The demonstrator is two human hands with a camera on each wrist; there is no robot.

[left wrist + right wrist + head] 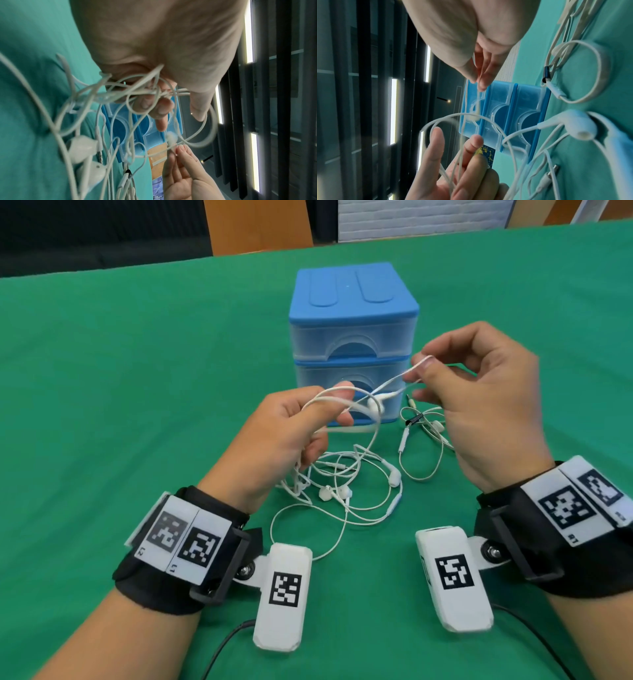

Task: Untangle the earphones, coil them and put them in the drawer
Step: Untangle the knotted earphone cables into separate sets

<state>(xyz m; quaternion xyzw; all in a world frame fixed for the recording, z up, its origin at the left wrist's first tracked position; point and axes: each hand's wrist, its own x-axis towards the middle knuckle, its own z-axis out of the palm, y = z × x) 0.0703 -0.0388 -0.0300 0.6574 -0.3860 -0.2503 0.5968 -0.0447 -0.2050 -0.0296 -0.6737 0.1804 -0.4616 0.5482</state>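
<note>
A tangle of white earphones (352, 487) lies on the green cloth in front of a blue drawer unit (352, 313) whose drawers are shut. My left hand (342, 405) is raised over the tangle, fingers curled round several cable strands (137, 92) that hang down to the earbuds (82, 147). My right hand (423, 364) pinches a thin cable loop between thumb and forefinger (476, 81), lifted in front of the unit (505, 115). One earbud (375, 405) dangles between the two hands.
A second white earphone set (421, 440), bound by a small black tie (546, 74), lies to the right of the tangle beside the unit's base. The green tablecloth (137, 405) stretches wide on both sides. Black cables trail from the wrist cameras near me.
</note>
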